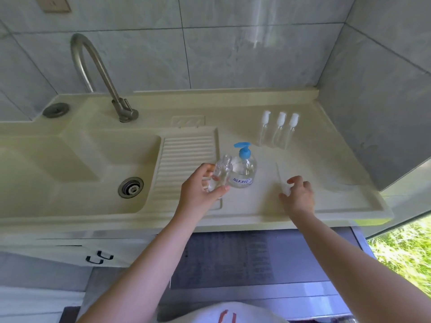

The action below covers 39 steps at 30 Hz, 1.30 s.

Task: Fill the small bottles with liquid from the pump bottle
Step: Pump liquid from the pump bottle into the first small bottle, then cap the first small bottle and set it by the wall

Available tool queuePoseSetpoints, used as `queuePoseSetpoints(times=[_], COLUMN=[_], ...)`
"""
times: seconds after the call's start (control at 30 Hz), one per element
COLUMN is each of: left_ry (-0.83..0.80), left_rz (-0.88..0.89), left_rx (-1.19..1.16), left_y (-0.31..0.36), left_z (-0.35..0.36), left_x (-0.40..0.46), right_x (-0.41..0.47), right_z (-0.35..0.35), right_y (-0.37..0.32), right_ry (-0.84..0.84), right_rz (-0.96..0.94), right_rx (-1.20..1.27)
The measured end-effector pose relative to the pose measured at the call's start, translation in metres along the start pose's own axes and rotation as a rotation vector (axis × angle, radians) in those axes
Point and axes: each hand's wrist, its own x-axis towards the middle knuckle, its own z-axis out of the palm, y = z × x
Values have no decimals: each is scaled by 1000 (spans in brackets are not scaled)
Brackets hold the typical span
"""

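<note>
A clear pump bottle (244,169) with a blue pump head stands on the cream counter (256,206). Just to its left, my left hand (200,190) grips a small clear bottle (221,173) with its neck uncapped, tilted a little. My right hand (297,194) is low over the counter, its fingers curled round a white spray cap (285,188) whose thin dip tube (278,173) points away. Three capped small bottles (278,131) stand in a row at the back right.
A sink basin (46,169) with a drain lies left, a ribbed washboard (186,159) beside it. A curved metal tap (98,73) rises behind. Tiled walls close the back and right. The counter's front edge is near my forearms.
</note>
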Motion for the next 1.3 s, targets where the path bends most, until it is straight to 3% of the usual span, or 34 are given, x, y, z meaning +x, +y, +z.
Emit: queuePoseSetpoints(times=[0.63, 1.0, 1.17, 1.3], left_ry=[-32, -4, 8, 26], left_rz=[13, 4, -1, 15], left_rx=[-43, -64, -66, -56], left_y=[11, 17, 16, 15], left_z=[1, 2, 6, 11], left_x=[-30, -37, -35, -33], right_x=[-11, -7, -17, -29], right_z=[-21, -53, -82, -105], right_y=[0, -34, -60, -86], right_ry=[100, 189, 285, 403], right_rz=[14, 345, 186, -112], right_rx=[230, 1067, 1074, 938])
